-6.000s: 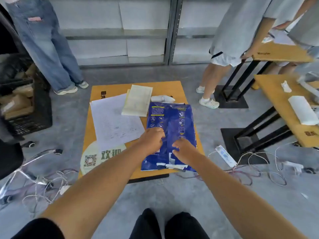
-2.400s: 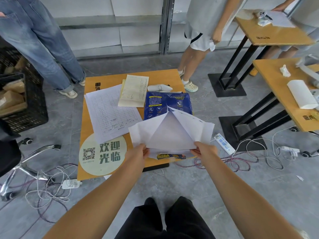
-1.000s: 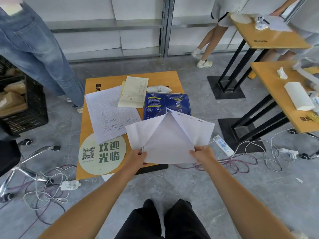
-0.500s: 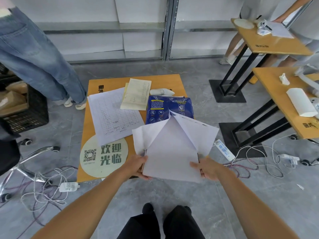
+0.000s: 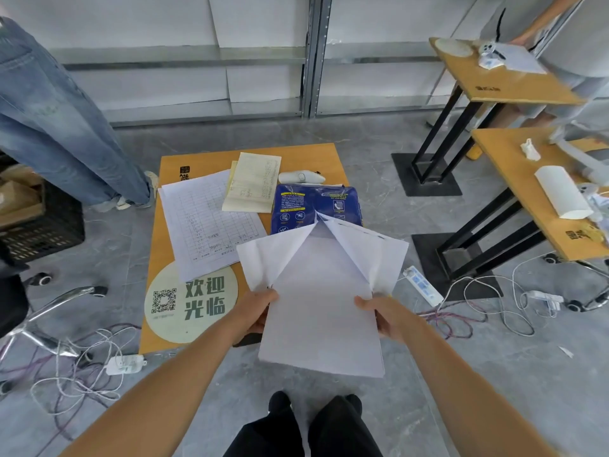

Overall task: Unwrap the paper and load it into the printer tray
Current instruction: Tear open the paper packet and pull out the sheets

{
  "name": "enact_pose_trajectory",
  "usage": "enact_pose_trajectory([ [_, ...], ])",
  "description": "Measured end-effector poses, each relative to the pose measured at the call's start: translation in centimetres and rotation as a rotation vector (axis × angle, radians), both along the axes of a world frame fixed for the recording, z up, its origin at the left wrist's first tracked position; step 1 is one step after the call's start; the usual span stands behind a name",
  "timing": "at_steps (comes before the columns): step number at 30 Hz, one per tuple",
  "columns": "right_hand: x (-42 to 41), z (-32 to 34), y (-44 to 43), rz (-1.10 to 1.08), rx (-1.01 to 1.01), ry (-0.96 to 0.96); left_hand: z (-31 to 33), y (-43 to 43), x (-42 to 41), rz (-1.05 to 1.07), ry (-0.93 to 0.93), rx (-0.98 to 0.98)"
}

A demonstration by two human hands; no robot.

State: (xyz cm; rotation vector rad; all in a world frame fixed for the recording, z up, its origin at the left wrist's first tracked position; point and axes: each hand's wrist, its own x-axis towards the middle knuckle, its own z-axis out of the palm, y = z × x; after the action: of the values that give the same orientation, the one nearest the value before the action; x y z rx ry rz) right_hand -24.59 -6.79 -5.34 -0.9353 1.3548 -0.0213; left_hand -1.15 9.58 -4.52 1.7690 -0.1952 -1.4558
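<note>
Both hands, the left hand (image 5: pixel 255 308) at nine o'clock and the right hand (image 5: pixel 384 313) at three, are gripping the paper stack (image 5: pixel 321 305) by its long sides, its length running toward twelve out of the blue wrapper (image 5: pixel 314 206) on the table (image 5: pixel 171 163), seemingly half free.

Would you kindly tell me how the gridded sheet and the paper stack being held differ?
The gridded sheet lies flat on the table, printed with lines; the paper stack is blank. The sheet is untouched; the stack is gripped by the left hand and right hand, overhanging the table's edge. Both are white.
</note>
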Motion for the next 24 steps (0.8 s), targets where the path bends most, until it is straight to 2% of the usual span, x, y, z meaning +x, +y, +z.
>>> enact_pose_trajectory([
  [2, 0.2, -0.2, 0.3, -0.020, 0.065, -0.102, -0.1, -0.1, -0.7, 0.073, 0.039, -0.038],
  [3, 0.7, -0.3, 0.7, -0.058, 0.056, -0.077, 0.0, -0.3, -1.3, 0.087, 0.035, -0.054],
  [5, 1.5, -1.2, 1.0, -0.127, -0.072, 0.023, -0.1, -0.7, -2.4, 0.055, -0.022, -0.066],
  [7, 1.9, -0.8, 1.5, -0.133, -0.140, 0.001, -0.2, -0.7, -2.8, 0.033, -0.045, -0.083],
  [12, 0.8, 1.1, 2.8, -0.119, -0.049, -0.161, 0.2, 0.8, -2.8, 0.051, 0.047, -0.122],
  [16, -0.1, 1.7, 5.3, -0.135, -0.079, -0.129, 0.6, 3.1, -4.4, 0.044, 0.081, -0.132],
  [20, -2.3, 2.1, 8.7, -0.110, -0.202, -0.077, 1.3, 6.6, -6.8, 0.086, -0.014, -0.158],
  [24, -6.1, 4.0, 12.0, -0.087, -0.299, -0.177, 4.0, 9.9, -10.5, 0.042, -0.101, -0.148],
])
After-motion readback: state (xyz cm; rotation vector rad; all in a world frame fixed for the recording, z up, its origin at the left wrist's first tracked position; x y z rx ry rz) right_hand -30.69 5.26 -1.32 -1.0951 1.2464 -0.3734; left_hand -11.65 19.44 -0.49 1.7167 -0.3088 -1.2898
